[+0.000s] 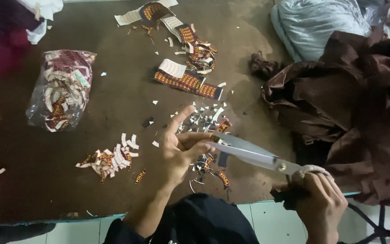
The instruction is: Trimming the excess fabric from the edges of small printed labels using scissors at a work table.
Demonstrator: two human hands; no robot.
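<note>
My right hand (321, 205) grips the handles of large metal scissors (249, 152) whose blades point left over a brown table (113, 104). At the blade tips my left hand (181, 151) pinches a small dark red woven label (221, 129) between thumb and fingers. White and dark offcuts (201, 121) lie scattered just beyond that hand. A small pile of cut labels (109, 160) rests to its left. Single cut labels (223, 177) lie under the scissors.
A strip of uncut labels (188, 81) and more strips (177, 27) lie farther back. A clear plastic bag of labels (62, 90) sits at the left. Dark brown fabric (353, 113) is heaped on the right, with pale blue cloth (317, 25) behind it.
</note>
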